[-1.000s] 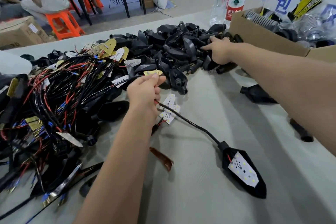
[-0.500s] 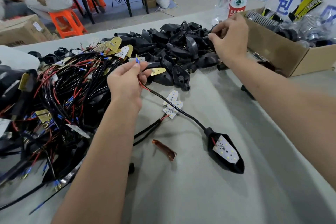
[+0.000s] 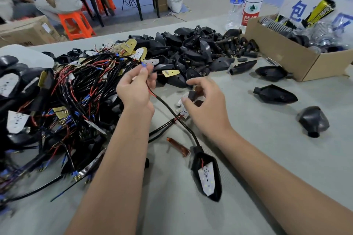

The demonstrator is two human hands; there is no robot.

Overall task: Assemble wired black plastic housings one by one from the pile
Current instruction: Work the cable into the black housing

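Wired housing [image 3: 207, 175] lies nearest, open side up with its white LED board showing, below both hands at the far end of its cable [image 3: 172, 112]. Left hand [image 3: 136, 91] pinches the cable's wire tips, blue ends poking above the fingers. Right hand [image 3: 206, 101] just beside it, fingers curled round a small black sleeve part [image 3: 191, 95]. Likely step: thread wire tips through the part. Keep the tips bunched and straight, line up the bore, feed slowly, don't tug the board. Beyond the grip: tangled wire pile [image 3: 63, 97] left, loose black housings [image 3: 191, 49] ahead, cardboard box [image 3: 286, 57] far right.
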